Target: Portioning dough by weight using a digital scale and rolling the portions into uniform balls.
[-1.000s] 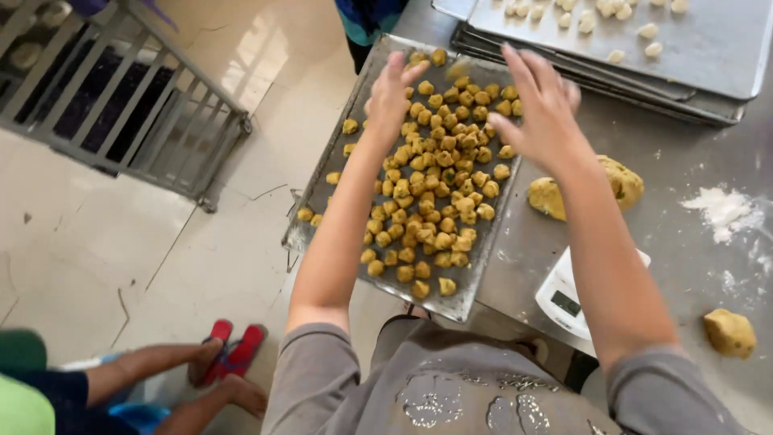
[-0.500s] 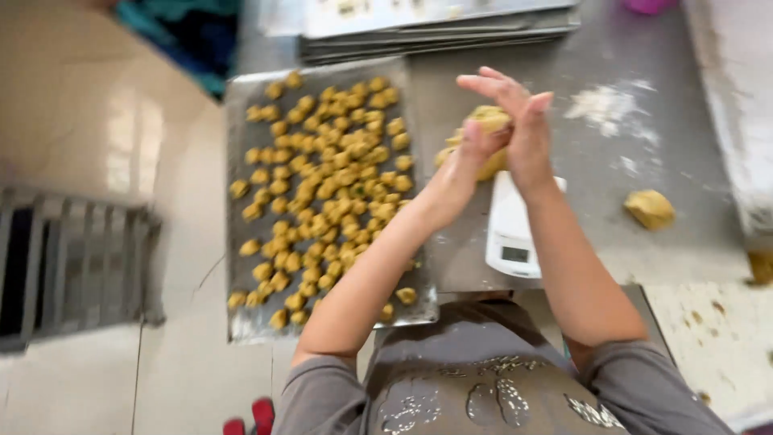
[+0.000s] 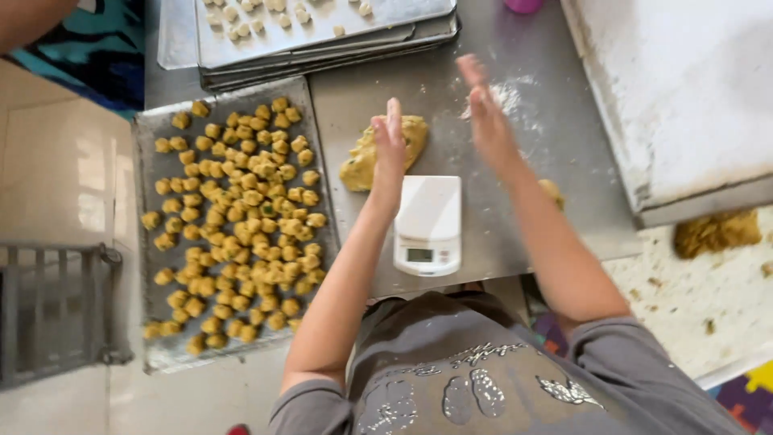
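Dough lump (image 3: 366,157): yellow-brown, speckled, irregular and flattened; lies on the steel table just beyond the white scale, right of the tray of small dough pieces, partly hidden by a hand.

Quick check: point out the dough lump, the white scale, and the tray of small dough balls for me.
dough lump (image 3: 358,165), head view, on its lower left part.
white scale (image 3: 429,211), head view, on its weighing plate.
tray of small dough balls (image 3: 149,133), head view, on bare metal near its upper left corner.

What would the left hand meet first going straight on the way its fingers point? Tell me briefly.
The left hand points away from the body, over the yellow dough lump. It would likely meet that first, though its height above the lump is unclear.
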